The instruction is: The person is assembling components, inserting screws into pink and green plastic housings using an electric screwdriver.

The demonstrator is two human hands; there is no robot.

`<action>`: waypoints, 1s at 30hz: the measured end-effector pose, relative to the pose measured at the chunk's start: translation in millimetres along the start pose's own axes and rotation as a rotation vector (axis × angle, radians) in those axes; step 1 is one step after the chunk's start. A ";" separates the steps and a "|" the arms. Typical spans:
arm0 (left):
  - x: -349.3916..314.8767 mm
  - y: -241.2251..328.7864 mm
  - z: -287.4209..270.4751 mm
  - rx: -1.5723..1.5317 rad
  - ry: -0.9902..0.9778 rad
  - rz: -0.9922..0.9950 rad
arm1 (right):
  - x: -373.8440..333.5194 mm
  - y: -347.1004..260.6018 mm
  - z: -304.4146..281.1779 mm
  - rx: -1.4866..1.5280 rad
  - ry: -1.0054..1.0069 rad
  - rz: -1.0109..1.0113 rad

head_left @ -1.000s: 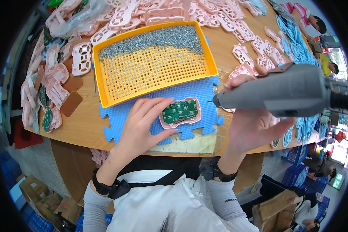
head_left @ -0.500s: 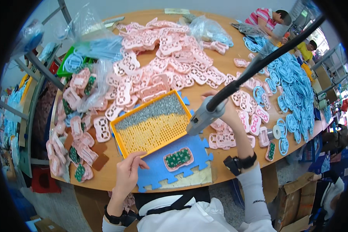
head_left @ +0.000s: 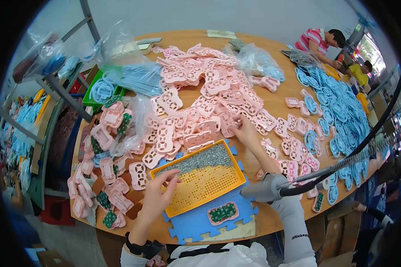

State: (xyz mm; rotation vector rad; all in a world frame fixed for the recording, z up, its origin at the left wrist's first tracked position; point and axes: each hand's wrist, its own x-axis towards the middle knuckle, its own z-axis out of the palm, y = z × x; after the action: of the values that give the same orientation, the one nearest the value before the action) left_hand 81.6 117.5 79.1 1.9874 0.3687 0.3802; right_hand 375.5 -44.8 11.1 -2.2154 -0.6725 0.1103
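My left hand point(head_left: 155, 196) hovers at the left side of the yellow tray point(head_left: 205, 205), thumb and forefinger apart, nothing visible between them. Small silvery screws point(head_left: 200, 158) are heaped along the tray's far part, over a grid of holes. Beyond the tray's far right corner, my right hand point(head_left: 247, 132) has its fingers closed on the edge of a pink plastic shell point(head_left: 227, 124) at the heap. A pink shell with a green circuit board point(head_left: 223, 213) lies on the blue foam mat point(head_left: 194, 229), near me. The grey electric screwdriver point(head_left: 265, 189) hangs over my right forearm.
Pink shells point(head_left: 191, 71) pile up across the table point(head_left: 182, 42). Shells with circuit boards point(head_left: 104, 200) lie at left, near a green bin point(head_left: 91, 95). Blue plastic parts point(head_left: 343, 120) cover the right side. A black cable point(head_left: 374, 133) crosses there. Another person point(head_left: 318, 42) sits far right.
My left hand has lifted from the tray's near edge, its fingers spreading. The right hand now reaches a shell at the heap. The screwdriver has swung right and nearer, and the view has shifted.
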 end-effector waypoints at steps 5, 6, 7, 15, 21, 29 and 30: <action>33.2 -6.0 -2.2 0.140 0.023 0.071 | -8.0 -2.2 -27.5 -0.206 0.342 -0.164; 45.2 -9.0 -0.2 0.210 0.048 0.129 | -7.6 5.3 -34.7 -0.206 0.345 -0.168; 62.2 -9.8 4.9 0.199 0.050 0.141 | -5.8 15.2 -48.9 -0.203 0.335 -0.140; 241.7 -73.2 38.8 0.475 0.016 0.274 | -24.9 3.3 -56.9 0.301 0.094 0.026; 300.6 -118.0 70.3 0.946 -0.015 0.099 | -63.1 -5.0 -76.8 0.324 0.091 0.074; 318.0 -133.6 68.4 1.163 0.088 0.106 | -77.9 -6.2 -82.5 0.357 0.084 0.239; 317.0 -139.9 71.4 1.158 0.144 0.157 | -80.1 -7.9 -81.3 0.346 0.057 0.258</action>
State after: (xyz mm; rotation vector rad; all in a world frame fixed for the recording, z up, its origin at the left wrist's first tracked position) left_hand 385.0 251.1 -44.2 3.1401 0.6075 0.4607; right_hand 327.2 -135.8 60.8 -1.9507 -0.3058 0.2727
